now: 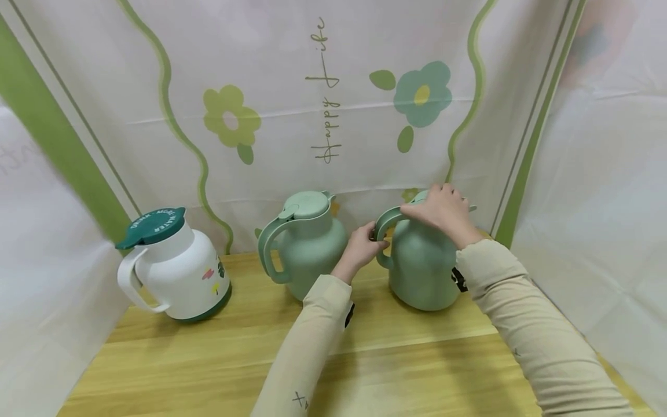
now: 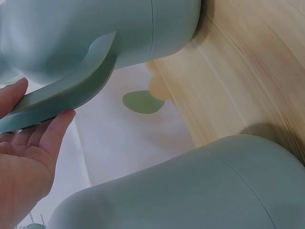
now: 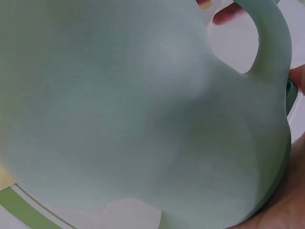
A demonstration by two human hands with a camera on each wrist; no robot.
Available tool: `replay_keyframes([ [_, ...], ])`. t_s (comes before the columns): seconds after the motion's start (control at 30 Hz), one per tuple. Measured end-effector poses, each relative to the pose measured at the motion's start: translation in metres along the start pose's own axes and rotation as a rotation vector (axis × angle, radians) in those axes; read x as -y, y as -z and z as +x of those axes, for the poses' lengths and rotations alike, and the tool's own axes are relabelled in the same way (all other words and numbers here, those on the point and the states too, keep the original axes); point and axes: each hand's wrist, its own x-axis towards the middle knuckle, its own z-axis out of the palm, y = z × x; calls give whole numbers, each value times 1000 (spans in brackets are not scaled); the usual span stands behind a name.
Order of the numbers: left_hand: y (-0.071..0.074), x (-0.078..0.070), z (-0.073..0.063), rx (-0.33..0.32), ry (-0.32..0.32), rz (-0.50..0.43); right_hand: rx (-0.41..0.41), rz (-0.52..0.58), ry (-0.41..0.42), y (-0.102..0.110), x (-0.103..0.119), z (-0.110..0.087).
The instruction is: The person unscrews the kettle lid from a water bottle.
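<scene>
Cloth (image 1: 292,63), off-white and printed with green stripes and flowers, spans the upper frame, and below it, from the lower left, runs a yellowish wooden table (image 1: 182,365). Standing at left we have a rounded white jug (image 1: 179,272), dark green lid (image 1: 156,226) on top, handle out to the left. On to the middle of the frame: a rounded sage-green jug (image 1: 312,249), lidded, its handle also pointing left. Just right of it comes the left hand (image 1: 361,248), and that's a grip, thumb and fingers pinching a curved sage-green handle (image 2: 71,90) from both sides! It belongs to the matching sage-green jug (image 1: 424,266), right of centre, upright on the wood. Over that jug's top lies the right hand (image 1: 443,211), thumb stretched towards the handle's upper end, fingers across to the far side; fingertips are hidden, so how tightly they hold, I can't tell. Beige sleeve (image 1: 531,324) at lower right.
</scene>
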Motion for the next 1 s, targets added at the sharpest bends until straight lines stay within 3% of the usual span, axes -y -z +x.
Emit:
replay_keyframes([
  [0.23, 0, -1, 0, 19, 18, -9, 61, 18, 48, 3, -6, 2],
  [0.63, 1, -2, -1, 27, 39, -17, 90, 35, 194, 10, -21, 8],
  [0.87, 1, -2, -1, 16, 39, -8, 113, 23, 209, 13, -22, 7],
  [1.0, 1, 0, 0, 8, 43, -4, 88, 14, 190, 10, -20, 7],
])
